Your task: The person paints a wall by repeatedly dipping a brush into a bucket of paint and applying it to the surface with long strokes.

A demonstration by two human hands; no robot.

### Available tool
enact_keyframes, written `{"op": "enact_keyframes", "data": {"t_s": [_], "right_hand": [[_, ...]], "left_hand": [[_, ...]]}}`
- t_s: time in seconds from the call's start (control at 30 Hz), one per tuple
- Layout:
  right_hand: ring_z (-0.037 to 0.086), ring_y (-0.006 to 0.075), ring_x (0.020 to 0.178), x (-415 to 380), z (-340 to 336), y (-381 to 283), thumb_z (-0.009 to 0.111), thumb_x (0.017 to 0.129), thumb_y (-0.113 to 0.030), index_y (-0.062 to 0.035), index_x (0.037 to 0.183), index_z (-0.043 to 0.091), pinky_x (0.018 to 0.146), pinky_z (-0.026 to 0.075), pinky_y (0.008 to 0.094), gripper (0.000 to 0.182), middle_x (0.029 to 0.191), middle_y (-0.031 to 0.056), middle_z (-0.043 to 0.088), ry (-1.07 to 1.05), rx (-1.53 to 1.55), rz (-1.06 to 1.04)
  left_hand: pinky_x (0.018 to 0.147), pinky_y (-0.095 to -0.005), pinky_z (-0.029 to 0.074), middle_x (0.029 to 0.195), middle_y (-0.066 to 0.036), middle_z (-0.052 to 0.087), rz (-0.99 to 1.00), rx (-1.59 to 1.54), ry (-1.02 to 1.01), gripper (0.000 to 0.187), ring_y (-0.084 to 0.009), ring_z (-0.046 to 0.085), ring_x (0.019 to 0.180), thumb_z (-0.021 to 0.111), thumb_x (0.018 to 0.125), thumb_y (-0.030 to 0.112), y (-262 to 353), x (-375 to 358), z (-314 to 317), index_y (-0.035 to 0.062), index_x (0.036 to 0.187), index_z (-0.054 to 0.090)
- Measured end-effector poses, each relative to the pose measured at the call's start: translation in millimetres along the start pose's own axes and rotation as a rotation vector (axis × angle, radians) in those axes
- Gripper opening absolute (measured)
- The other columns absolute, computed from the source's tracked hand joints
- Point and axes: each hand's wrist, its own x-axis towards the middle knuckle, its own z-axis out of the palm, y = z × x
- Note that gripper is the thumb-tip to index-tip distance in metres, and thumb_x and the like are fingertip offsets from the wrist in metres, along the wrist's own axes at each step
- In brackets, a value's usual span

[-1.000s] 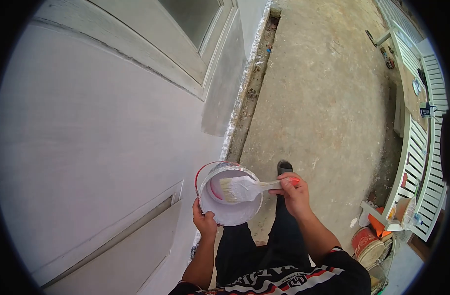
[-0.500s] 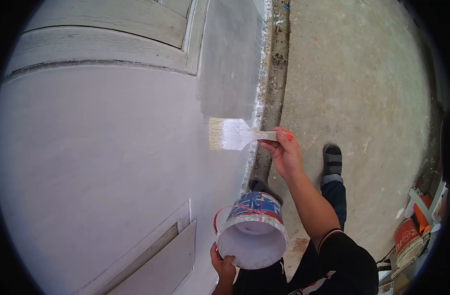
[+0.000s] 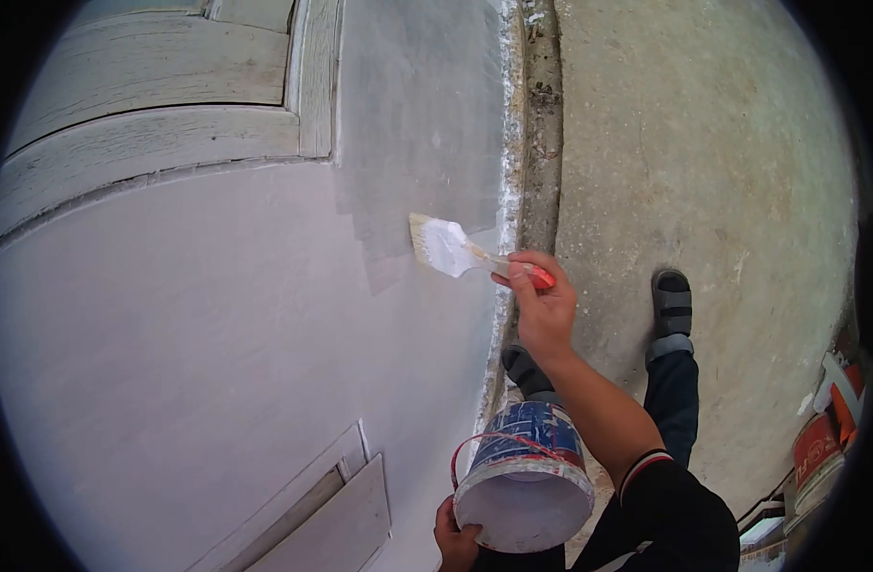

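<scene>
My right hand (image 3: 543,303) is closed round the red-tipped handle of a wide paintbrush (image 3: 447,248). White paint coats the brush's lower part, and its pale bristles meet the wall beside a darker grey unpainted-looking strip (image 3: 422,114). Lower down, my left hand (image 3: 456,539) grips the rim of a paint bucket (image 3: 537,431), blue and red outside with a red handle. The bucket is tilted so its whitish inside shows. Smooth pale paint covers the wall (image 3: 189,315) to the left of the brush.
A weathered wooden frame (image 3: 151,67) is set in the wall at upper left, and an open panel (image 3: 327,529) juts out at lower left. A rough paint-splashed ledge (image 3: 527,143) borders the concrete floor (image 3: 703,143). A red tin (image 3: 818,458) stands at lower right.
The brush has tilted, its bristles now angled up and left against the wall. The bucket and left hand appear lower and further right as the view has shifted.
</scene>
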Motion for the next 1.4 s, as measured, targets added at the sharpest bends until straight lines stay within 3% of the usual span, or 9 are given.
{"op": "enact_keyframes", "data": {"t_s": [0.13,0.27,0.43,0.63,0.83,0.93,1.03,1.23,1.4], "right_hand": [[0.059,0.0163,0.082,-20,14,-17,0.056,0.084,-0.002,0.0032,0.095,0.055,0.076,0.052,0.0293,0.012,0.09,0.0085,0.056,-0.122,-0.226,-0.133],[0.058,0.0165,0.084,-14,10,-28,0.052,0.087,-0.006,0.0036,0.098,0.053,0.078,0.054,0.0335,0.014,0.093,0.0097,0.054,-0.106,0.315,0.1],[0.06,0.0211,0.085,10,-8,5,0.05,0.089,-0.013,0.0026,0.101,0.05,0.075,0.055,0.036,0.019,0.094,0.0118,0.054,-0.017,0.309,0.186],[0.061,0.0257,0.085,26,5,-11,0.049,0.09,-0.014,0.0023,0.102,0.049,0.075,0.055,0.0356,0.02,0.094,0.0131,0.054,-0.117,0.539,0.255],[0.061,0.0256,0.086,32,-7,7,0.049,0.09,-0.014,0.0019,0.101,0.049,0.076,0.054,0.0371,0.019,0.095,0.0124,0.054,-0.034,0.382,0.22],[0.061,0.0244,0.085,31,0,-4,0.049,0.09,-0.013,0.0018,0.1,0.05,0.075,0.055,0.0368,0.018,0.095,0.0118,0.053,-0.124,0.531,0.255],[0.061,0.0243,0.084,30,14,-6,0.049,0.089,-0.013,0.0016,0.099,0.05,0.074,0.055,0.036,0.018,0.095,0.0113,0.053,-0.156,0.475,0.234],[0.061,0.0244,0.085,29,-7,5,0.05,0.089,-0.013,0.0017,0.099,0.05,0.075,0.055,0.0367,0.018,0.096,0.0109,0.053,-0.068,0.386,0.201],[0.061,0.024,0.085,36,14,-6,0.05,0.089,-0.013,0.0015,0.099,0.05,0.075,0.055,0.0364,0.018,0.095,0.011,0.053,-0.122,0.523,0.216]], "left_hand": [[0.093,-0.0365,0.037,0.115,-0.013,0.047,0.033,-0.004,0.008,0.064,-0.0242,0.047,0.106,0.05,0.065,0.006,-2,3,-4,-0.002,0.126,0.033],[0.094,-0.0366,0.037,0.117,-0.014,0.046,-0.028,0.101,0.059,0.068,-0.0251,0.046,0.107,0.052,0.063,0.008,26,3,-3,-0.0027,0.128,0.031],[0.095,-0.0363,0.035,0.12,-0.015,0.044,-0.023,0.179,0.1,0.072,-0.026,0.044,0.111,0.054,0.061,0.007,31,6,-10,-0.0042,0.128,0.03],[0.097,-0.0358,0.033,0.121,-0.015,0.044,0.0,0.183,0.041,0.07,-0.0256,0.043,0.113,0.056,0.063,0.008,28,10,-17,-0.0047,0.127,0.032],[0.097,-0.0358,0.033,0.119,-0.015,0.046,-0.017,0.169,-0.001,0.065,-0.0247,0.044,0.112,0.06,0.067,0.012,29,10,-18,-0.0039,0.125,0.036],[0.096,-0.0355,0.034,0.119,-0.014,0.047,0.015,0.179,-0.014,0.065,-0.0239,0.045,0.111,0.061,0.068,0.015,19,13,-24,-0.0038,0.125,0.036],[0.096,-0.0354,0.034,0.119,-0.014,0.047,0.058,0.184,-0.026,0.065,-0.0235,0.045,0.111,0.062,0.068,0.015,19,12,-24,-0.0038,0.125,0.036],[0.097,-0.0356,0.034,0.119,-0.014,0.046,0.061,0.174,-0.038,0.065,-0.0241,0.045,0.111,0.062,0.07,0.015,25,10,-21,-0.0035,0.126,0.035],[0.098,-0.0358,0.033,0.121,-0.015,0.045,0.026,0.197,0.028,0.066,-0.0242,0.043,0.113,0.062,0.071,0.014,23,6,-20,-0.0032,0.127,0.033]]}}
